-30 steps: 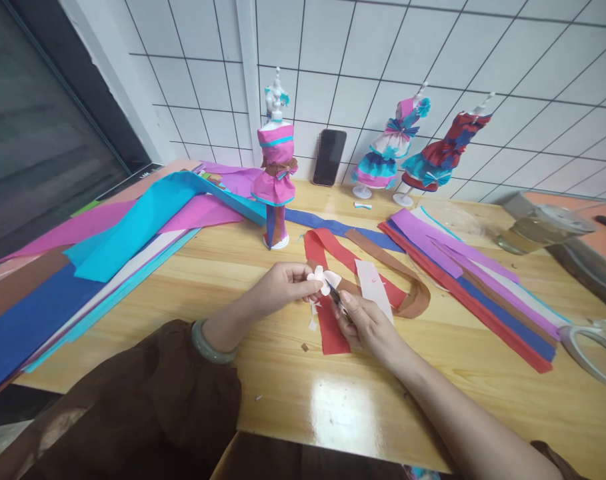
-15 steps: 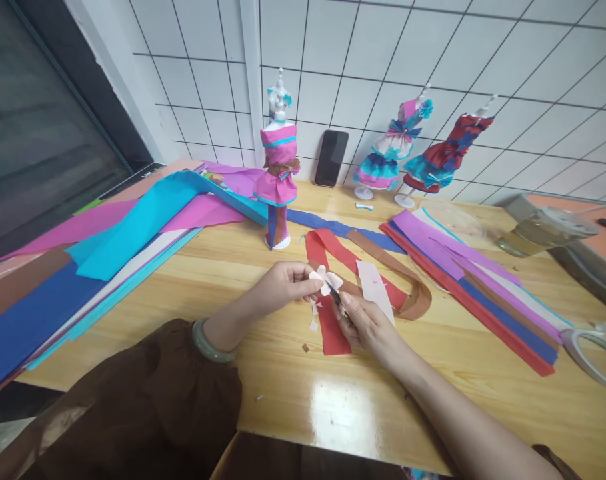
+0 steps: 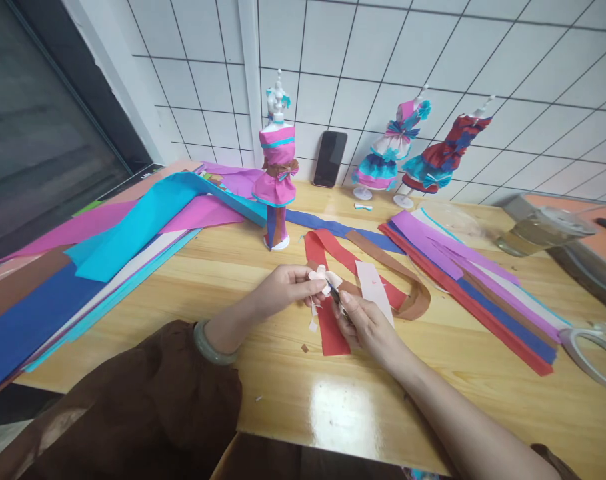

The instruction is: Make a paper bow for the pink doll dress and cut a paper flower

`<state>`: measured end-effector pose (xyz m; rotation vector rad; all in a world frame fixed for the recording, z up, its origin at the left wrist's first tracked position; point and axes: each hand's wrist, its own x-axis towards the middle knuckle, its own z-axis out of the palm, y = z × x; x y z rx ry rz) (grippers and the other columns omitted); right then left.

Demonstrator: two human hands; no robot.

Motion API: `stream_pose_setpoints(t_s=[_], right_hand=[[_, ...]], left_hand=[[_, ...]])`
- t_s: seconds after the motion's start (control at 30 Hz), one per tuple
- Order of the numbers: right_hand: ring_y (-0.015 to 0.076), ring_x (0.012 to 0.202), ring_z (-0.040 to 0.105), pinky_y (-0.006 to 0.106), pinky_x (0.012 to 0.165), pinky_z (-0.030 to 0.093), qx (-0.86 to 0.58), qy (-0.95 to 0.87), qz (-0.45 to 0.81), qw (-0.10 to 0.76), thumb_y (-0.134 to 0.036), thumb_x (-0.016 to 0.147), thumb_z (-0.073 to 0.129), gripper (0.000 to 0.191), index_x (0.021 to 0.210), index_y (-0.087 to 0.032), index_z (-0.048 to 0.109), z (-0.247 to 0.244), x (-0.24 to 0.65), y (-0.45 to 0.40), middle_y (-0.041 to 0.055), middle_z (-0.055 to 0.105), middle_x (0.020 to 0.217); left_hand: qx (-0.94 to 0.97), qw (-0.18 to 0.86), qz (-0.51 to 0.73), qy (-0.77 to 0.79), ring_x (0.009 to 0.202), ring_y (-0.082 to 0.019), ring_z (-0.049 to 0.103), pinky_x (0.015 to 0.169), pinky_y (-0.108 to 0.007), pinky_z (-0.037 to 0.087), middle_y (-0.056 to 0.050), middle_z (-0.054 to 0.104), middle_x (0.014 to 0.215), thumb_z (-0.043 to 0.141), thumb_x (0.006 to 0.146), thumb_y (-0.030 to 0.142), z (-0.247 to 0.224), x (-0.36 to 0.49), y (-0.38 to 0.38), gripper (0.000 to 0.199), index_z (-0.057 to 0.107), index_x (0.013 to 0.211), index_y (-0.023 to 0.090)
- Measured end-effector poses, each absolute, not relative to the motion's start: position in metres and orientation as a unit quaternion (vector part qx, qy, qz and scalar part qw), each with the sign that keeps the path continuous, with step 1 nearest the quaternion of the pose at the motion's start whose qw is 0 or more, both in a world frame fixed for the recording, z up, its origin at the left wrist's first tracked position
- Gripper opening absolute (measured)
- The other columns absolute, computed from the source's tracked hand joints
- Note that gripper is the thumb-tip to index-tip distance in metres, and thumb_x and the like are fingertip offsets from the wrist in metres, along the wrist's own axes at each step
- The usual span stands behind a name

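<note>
Between thumb and fingers, my left hand [image 3: 295,288] pinches a small pale pink paper flower [image 3: 321,273] with rounded petals. My right hand [image 3: 363,321] is closed around a pair of scissors [image 3: 334,292], whose dark blades touch the flower; the handles are mostly hidden in my fingers. Beneath both hands lie a red paper strip [image 3: 334,333] and a pale pink strip [image 3: 374,287]. A brown strip [image 3: 417,293] curls to the right. Small white paper scraps [image 3: 313,325] rest on the table just below the flower.
A mini mannequin in a pink paper dress [image 3: 277,190] stands ahead; two more dressed mannequins [image 3: 383,160] stand at the back right. A phone [image 3: 330,159] leans on the tiled wall. Coloured paper strips [image 3: 133,220] lie left, others right. A glass cup [image 3: 543,230] and tape roll [image 3: 593,357] are far right.
The flower has turned slightly in my left fingers, its petals now at another angle to the scissors. Both hands stay in nearly the same place.
</note>
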<state>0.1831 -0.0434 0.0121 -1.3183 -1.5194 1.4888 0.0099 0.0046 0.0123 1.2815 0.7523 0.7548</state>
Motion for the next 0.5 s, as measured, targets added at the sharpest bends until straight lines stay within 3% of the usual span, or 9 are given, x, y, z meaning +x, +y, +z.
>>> stream_pose_setpoints(t_s=[0.5], right_hand=[[0.0056,0.038,0.019,0.019,0.035,0.018,-0.462,-0.558,0.607,0.326,-0.055,0.086,0.030,0.042,0.068,-0.019,0.040,0.0078,0.1809,-0.0445,-0.0085,0.025,0.046]], left_hand=[[0.590,0.657,0.331,0.332,0.066,-0.011,0.056,0.061,-0.023,0.042,-0.005,0.062,0.073,0.060,0.073,0.035,0.0039,0.0167,-0.0007,0.024,0.059,0.075,0.011]])
